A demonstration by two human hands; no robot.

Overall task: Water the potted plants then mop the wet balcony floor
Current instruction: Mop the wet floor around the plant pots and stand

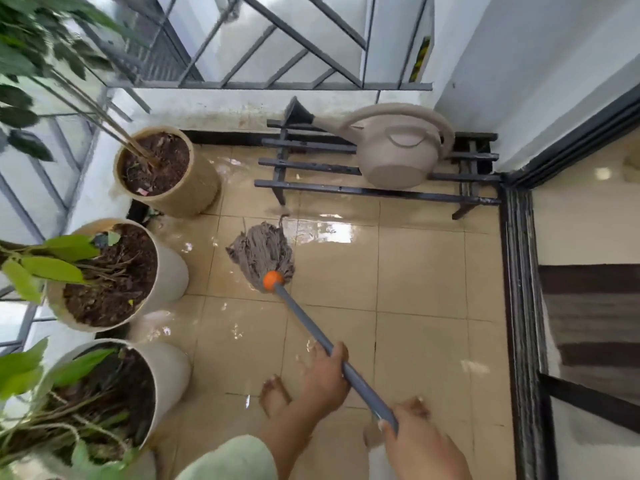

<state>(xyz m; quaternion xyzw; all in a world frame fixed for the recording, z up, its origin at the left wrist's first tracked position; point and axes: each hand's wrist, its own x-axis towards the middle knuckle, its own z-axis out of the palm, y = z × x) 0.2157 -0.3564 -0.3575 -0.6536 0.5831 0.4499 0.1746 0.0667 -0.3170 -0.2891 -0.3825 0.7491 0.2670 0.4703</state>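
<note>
Mopping step in hand; watering judged done, since the watering can sits parked on the black slatted rack and the soil in the far pot, middle pot and near pot looks dark and damp. Left hand wrapped fully round the mop handle at mid-shaft, fingers closed; right hand gripping the same handle nearer its top end, fingers curled over it. Mop head lies flat on the tiled floor, near the middle pot and just short of the rack's near leg.

Next move, my judgement: push the head forward under the rack, where the sheen is brightest, then draw it back along the pots; needs downward pressure from the lower hand.

Materials: mop strands grey, ropey, matted; round orange collar joins them to a smooth grey tube; tiles beige, glossy, filmed with water; can matte beige plastic, rounded, long spout with dark rose; pots cylindrical, the far one rough-textured, the other two smooth and pale.
</note>
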